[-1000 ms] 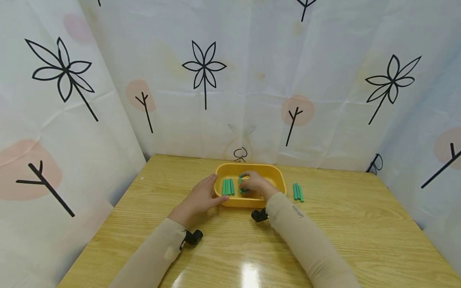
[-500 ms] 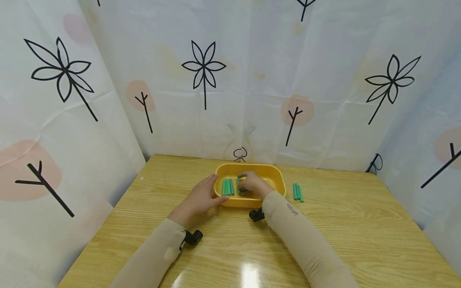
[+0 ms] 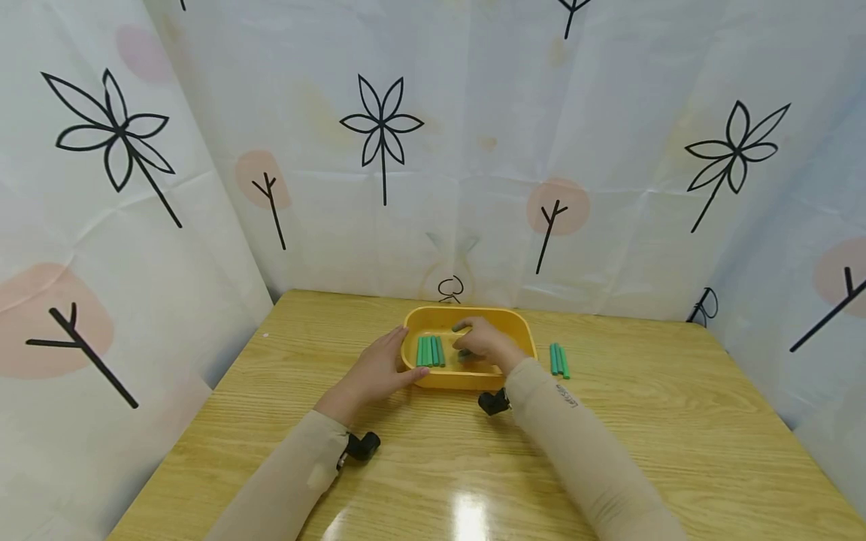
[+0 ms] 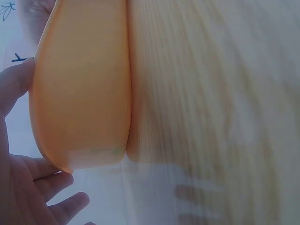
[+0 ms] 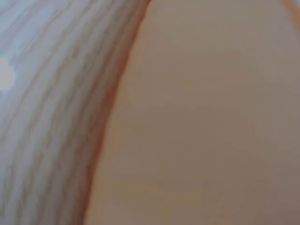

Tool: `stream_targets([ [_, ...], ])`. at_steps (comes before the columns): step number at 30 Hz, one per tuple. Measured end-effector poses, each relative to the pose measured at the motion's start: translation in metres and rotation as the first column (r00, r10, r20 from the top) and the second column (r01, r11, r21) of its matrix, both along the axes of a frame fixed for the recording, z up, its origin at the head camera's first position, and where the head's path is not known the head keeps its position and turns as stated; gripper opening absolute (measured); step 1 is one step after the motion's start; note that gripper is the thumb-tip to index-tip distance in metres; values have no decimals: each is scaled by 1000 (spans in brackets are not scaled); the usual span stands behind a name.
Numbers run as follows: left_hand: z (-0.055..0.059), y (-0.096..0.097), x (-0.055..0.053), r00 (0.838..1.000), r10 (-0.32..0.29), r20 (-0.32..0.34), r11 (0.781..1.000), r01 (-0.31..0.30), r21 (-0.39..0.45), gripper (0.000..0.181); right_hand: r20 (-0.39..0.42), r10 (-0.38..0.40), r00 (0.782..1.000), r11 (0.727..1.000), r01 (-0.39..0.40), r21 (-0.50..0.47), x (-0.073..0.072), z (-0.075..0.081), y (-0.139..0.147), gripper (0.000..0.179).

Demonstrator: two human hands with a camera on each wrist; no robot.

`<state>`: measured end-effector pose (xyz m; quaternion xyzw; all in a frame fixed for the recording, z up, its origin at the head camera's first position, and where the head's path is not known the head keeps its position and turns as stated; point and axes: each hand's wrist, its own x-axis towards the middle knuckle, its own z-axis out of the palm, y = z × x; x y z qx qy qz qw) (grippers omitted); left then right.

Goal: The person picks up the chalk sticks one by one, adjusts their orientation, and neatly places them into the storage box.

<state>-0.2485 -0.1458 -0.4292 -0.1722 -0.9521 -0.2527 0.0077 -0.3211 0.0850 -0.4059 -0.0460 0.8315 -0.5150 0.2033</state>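
Observation:
My left hand holds the left end of a yellow plastic tray, thumb on the near rim and fingers round the left corner. In the left wrist view, its thumb and fingertips touch the rim of the tray. Inside the tray, several slim green sticks lie side by side in a row at the left. My right hand reaches over the near rim, just right of that row, fingers and thumb apart with nothing seen between them. Only the tray wall fills the right wrist view.
On the wooden table, right of the tray, lie a few more green sticks. A white patterned cloth hangs behind and at both sides of the table.
My right hand set a green stick against the right end of the row, let go of it and drew back slightly to the right. The left hand stays on the tray.

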Motion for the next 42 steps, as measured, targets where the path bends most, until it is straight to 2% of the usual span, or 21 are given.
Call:
stream_targets([
  [16, 2, 0, 1, 1000, 1, 15, 1000, -1, 11, 98, -47, 74, 996, 996, -76, -43, 14, 40, 34, 49],
  [22, 1, 0, 1, 1000, -8, 1, 1000, 8, 4, 99, -71, 98, 993, 994, -101, -38, 23, 54, 50, 45],
  [42, 1, 0, 2, 1000, 3, 21, 1000, -3, -1, 102, -143, 101, 985, 995, -102, -2, 37, 68, 102, 44],
])
